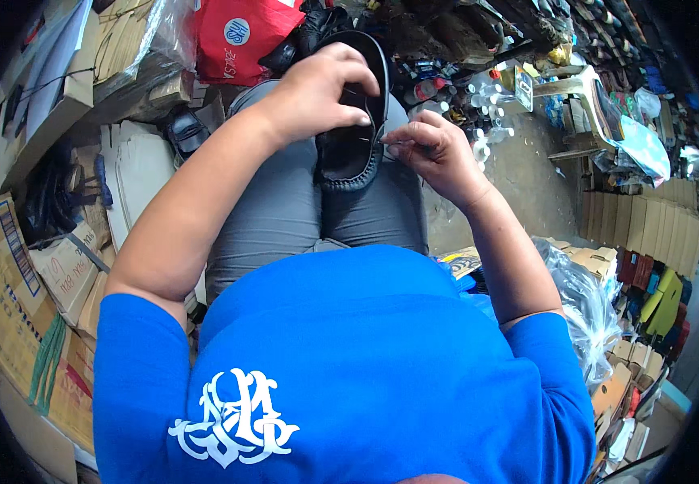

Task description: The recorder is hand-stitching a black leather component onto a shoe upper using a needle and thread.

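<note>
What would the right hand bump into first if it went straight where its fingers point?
The black shoe on the lap, at its right-side edge. The right hand looks very close; I can't tell whether its fingertips already touch it.

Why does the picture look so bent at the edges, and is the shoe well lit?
Head view: the fisheye lens curves things near the rim, such as the yellowish carton, with black corners; head view: the blue shirt is bright, but the black shoe's inside is dark; head view: the clear plastic bag catches glare.
</note>
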Demonstrator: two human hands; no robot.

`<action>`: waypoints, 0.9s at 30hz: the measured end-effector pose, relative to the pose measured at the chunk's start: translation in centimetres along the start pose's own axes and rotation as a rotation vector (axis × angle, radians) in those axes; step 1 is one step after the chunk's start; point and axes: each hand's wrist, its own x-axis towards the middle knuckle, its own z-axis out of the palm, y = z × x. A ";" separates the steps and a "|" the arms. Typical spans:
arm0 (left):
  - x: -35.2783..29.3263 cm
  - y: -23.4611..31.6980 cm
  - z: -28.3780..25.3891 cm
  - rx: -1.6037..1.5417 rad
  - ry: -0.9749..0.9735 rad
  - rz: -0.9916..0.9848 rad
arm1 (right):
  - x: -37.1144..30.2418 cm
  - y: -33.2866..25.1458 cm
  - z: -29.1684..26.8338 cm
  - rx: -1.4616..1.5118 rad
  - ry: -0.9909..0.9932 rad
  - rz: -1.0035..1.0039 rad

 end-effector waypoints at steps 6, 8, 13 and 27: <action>-3.4 2.1 1.1 0.214 -0.121 -0.042 | -0.7 -0.4 0.1 -0.072 -0.002 0.011; -3.7 2.0 0.8 0.192 -0.141 -0.022 | -1.0 0.3 0.5 0.137 0.022 0.099; -4.6 2.9 -2.8 0.233 -0.146 -0.120 | -1.6 2.7 0.6 0.536 0.049 0.295; -4.7 -0.9 -1.1 -1.750 0.302 -0.395 | 0.0 4.1 2.5 2.097 0.074 0.186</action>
